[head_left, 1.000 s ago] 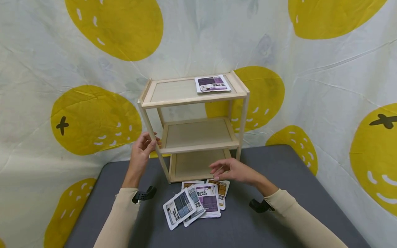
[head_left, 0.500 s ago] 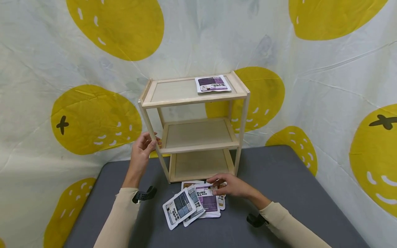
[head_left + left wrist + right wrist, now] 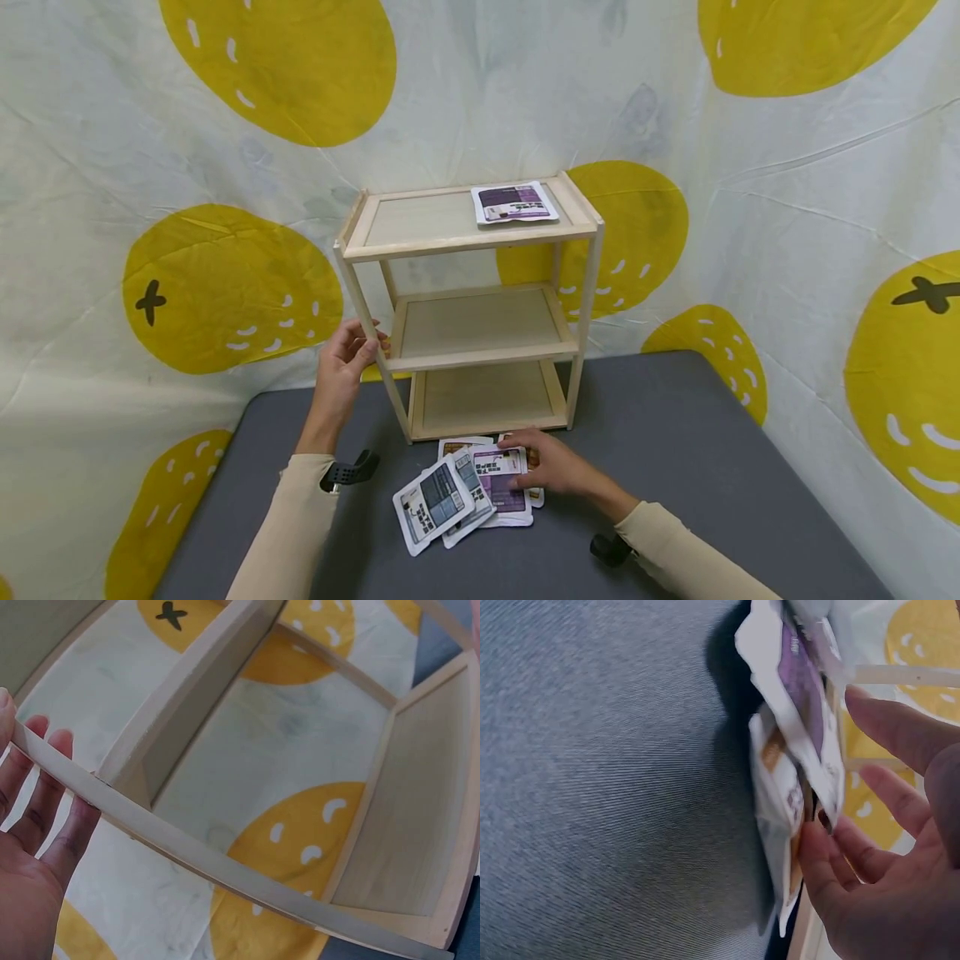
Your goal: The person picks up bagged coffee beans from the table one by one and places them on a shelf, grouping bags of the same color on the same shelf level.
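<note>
Left hand (image 3: 341,367) gripped rack (image 3: 483,359) post; right hand (image 3: 558,467), thumb and fingers apart, was at purple packet (image 3: 508,500) before rack. Packet seemed light, pliable, slick; edge pinch favoured.

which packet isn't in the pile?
The purple-labelled packet on the right side of the rack's top shelf. The other visible packets overlap on the grey table, at the right hand.
</note>
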Motion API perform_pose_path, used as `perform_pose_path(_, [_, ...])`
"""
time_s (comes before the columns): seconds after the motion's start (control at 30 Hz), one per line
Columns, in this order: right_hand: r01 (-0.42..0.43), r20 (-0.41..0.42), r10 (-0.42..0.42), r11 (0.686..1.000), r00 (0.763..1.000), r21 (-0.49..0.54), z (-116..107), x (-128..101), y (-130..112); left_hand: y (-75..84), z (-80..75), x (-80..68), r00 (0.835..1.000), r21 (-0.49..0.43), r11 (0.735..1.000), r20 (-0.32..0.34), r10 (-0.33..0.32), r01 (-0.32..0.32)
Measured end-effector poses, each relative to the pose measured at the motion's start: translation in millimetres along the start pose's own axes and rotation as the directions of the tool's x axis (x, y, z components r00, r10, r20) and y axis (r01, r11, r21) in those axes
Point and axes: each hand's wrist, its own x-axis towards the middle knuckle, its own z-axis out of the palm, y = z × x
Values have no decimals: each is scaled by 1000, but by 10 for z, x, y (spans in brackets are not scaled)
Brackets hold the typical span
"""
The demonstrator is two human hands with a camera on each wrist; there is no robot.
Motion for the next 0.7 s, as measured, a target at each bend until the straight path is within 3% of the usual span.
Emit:
perform_pose_path(0.13, [-1,-11,1,999,1000,-46,45,-7,18,-3,5,2,1000,-9,1000,-3,7,-7])
perform_pose_path(0.3, [19,-82,-31,988,996,-151,107,7,20,-2,3,-3,1000,-7,1000,-11,-2,2])
perform_pose_path(0.43, [12,-121,-32,986,992,-165,138,44,8,1,2,-10,1000,-8,1000,-16,-9,9])
perform_pose_path(0.57, [-14,-78,4,992,997,-123,93,89,9,1,3,-11,1000,-16,1000,-13,-10,10])
perform_pose_path(0.7, [-77,40,77,997,996,-9,-61,123,25,3,2,-7,1000,-14,1000,-9,-9,9])
